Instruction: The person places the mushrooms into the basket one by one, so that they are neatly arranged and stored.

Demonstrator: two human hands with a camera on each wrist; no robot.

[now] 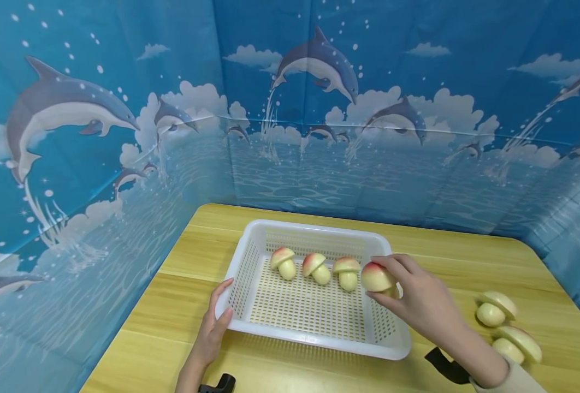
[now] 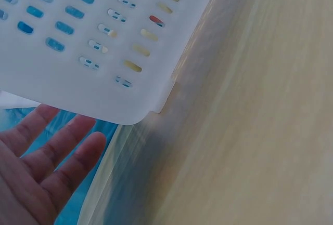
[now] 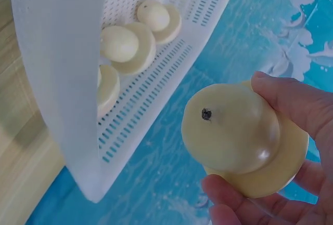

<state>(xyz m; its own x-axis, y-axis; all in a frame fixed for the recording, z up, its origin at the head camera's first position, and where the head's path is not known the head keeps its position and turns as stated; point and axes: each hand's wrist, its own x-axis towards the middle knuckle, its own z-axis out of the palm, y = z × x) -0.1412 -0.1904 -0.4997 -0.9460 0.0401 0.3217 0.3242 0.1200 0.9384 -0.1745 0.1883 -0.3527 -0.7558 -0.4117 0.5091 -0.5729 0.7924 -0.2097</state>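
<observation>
A white plastic basket [image 1: 309, 337] with slotted walls stands on the wooden table. In it, three toy mushrooms with cream stems and reddish caps lie in a row: a left one [image 1: 286, 265], a middle one [image 1: 317, 268] and a right one [image 1: 346, 273]. My right hand [image 1: 420, 295] grips another toy mushroom [image 1: 376, 277] by its cap, over the basket's right end. Its rounded stem end, with a dark mark, shows in the right wrist view. At the basket's near left corner, my left hand [image 1: 210, 330] holds the rim; its spread fingers [image 2: 67, 139] show in the left wrist view.
Two more toy mushrooms lie on the table at the right: a farther one [image 1: 495, 308] and a nearer one [image 1: 516, 344]. The yellow wooden table [image 1: 157, 322] ends at a blue dolphin-print curtain [image 1: 280, 164] behind and at the sides.
</observation>
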